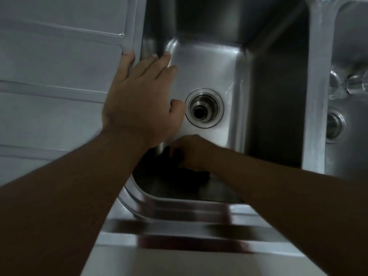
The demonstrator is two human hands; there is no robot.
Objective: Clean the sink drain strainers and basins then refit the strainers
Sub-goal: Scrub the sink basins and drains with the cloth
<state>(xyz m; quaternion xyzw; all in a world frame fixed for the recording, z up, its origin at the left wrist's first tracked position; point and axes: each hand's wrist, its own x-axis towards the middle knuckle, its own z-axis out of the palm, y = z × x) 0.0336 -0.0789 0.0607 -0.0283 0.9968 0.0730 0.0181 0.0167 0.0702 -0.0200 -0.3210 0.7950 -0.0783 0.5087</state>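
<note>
**Steel sink: two basins, two drains, two hands**

Steel makes up everything but the hands. The large basin [209,62] holds one drain [204,108] at its centre, its throat open and dark. At 9 o'clock from that drain the left hand [139,100] lies with fingers spread and straight, thumb on the basin's rim. At 6 o'clock the right hand [191,152] is low against the near wall, its fingers curled round one dark wad [199,176], too dim to name. At 3 o'clock lies the small basin [350,46] with the second drain [335,126]; I cannot tell whether a strainer sits there. One ribbed drainboard [59,56] spreads at 9 o'clock.
</note>
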